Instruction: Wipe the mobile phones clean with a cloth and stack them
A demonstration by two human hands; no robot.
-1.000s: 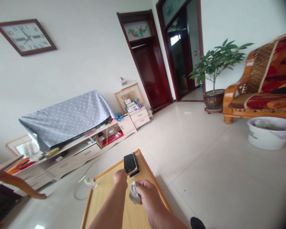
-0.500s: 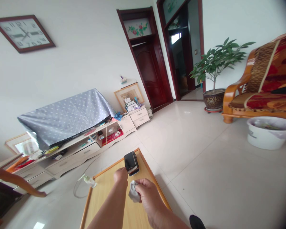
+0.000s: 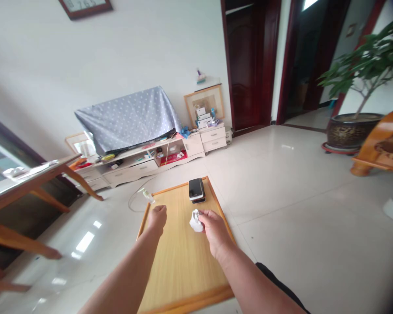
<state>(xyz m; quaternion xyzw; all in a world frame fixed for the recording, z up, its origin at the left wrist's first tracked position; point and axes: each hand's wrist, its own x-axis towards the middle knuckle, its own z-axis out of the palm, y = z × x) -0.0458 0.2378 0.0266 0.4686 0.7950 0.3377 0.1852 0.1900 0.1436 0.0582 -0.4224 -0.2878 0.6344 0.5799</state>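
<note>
My right hand (image 3: 210, 224) pinches a crumpled white cloth (image 3: 196, 221) between thumb and fingers, just above the wooden table (image 3: 183, 257). Over the table's left side, my left hand (image 3: 157, 216) is closed with its back toward me. Its fingertips are hidden, so I cannot make out whether anything is in them. Between and beyond the hands lies a small stack with a black-screened phone (image 3: 196, 188) on top, near the far right corner. Neither hand touches it. A clear pump bottle (image 3: 148, 196) stands by the far left corner, close beyond my left hand.
The tabletop has a raised wooden rim (image 3: 218, 205). Past it, a low white cabinet (image 3: 131, 173) runs along the wall under a dotted grey cover (image 3: 127, 117). A larger table (image 3: 32, 183) stands left. A potted plant (image 3: 353, 131) and wooden seat (image 3: 383, 144) are right.
My left hand has moved away from the phone stack, to the left. My right hand still holds the cloth. The view has swung left and down, showing more of the table.
</note>
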